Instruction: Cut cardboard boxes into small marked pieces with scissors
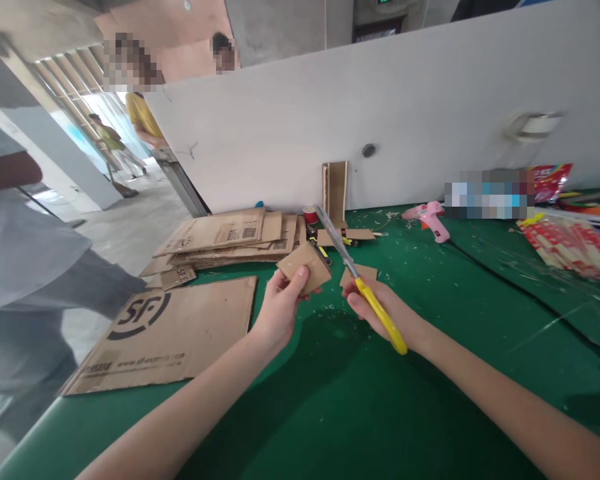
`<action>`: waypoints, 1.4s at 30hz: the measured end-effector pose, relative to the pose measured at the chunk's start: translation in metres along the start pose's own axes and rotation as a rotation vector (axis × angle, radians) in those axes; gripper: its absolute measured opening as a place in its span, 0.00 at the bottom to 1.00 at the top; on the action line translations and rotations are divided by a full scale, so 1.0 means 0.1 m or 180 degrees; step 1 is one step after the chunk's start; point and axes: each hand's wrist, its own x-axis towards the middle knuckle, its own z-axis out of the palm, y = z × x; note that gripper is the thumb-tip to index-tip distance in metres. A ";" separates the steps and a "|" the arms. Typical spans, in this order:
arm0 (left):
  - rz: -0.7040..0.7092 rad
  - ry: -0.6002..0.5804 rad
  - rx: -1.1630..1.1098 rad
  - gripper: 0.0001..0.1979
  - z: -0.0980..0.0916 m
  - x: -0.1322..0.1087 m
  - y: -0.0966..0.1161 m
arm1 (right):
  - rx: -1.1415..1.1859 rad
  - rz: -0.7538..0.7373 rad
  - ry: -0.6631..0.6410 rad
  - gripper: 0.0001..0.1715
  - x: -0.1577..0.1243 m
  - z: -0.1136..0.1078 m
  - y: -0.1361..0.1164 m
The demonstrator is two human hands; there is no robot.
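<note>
My left hand [283, 300] pinches a small square piece of cardboard [307, 267], thumb on its face, above the green table. In my right hand [380, 310] is a pair of scissors [375, 310] with yellow handles, the metal blades pointing up and away from me. The blades look closed or nearly so, and they are apart from the held piece. Behind my right fingers another small cardboard piece [363, 272] lies on the table, partly hidden by the scissors.
Stacked flat cardboard [215, 233] and a large printed sheet [195, 327] lie at left. A cardboard channel [336, 193] leans on the white partition [280, 133]. A pink glue gun [434, 220] with a black cord and red-white packets [570, 247] are at right. A person [30, 267] stands at left.
</note>
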 end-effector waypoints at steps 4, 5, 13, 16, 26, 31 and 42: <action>0.0196 0.0353 -0.0279 0.18 0.00 0.05 0.05 | -0.0837 0.0047 -0.0208 0.18 0.01 -0.15 0.04; 0.0239 0.0402 -0.0322 0.18 0.00 0.05 0.07 | -0.0974 0.0076 -0.0289 0.18 0.02 -0.19 0.05; 0.0288 0.0432 -0.0380 0.16 0.01 0.05 0.08 | -0.1027 0.0040 -0.0835 0.19 0.01 -0.30 -0.03; 0.0310 0.0367 -0.0438 0.15 0.02 0.04 0.06 | -0.1040 0.0056 -0.0818 0.19 0.01 -0.29 -0.06; 0.0401 0.0175 -0.0472 0.16 0.05 0.01 0.06 | -0.1768 0.0373 -0.0706 0.22 0.02 -0.25 -0.15; 0.0380 0.0197 -0.0490 0.15 0.05 0.01 0.04 | -0.2226 0.0375 -0.0653 0.22 0.03 -0.21 -0.14; 0.0359 0.0082 -0.0414 0.14 0.04 0.01 -0.02 | -0.1780 0.0295 -0.0808 0.23 -0.05 -0.26 -0.13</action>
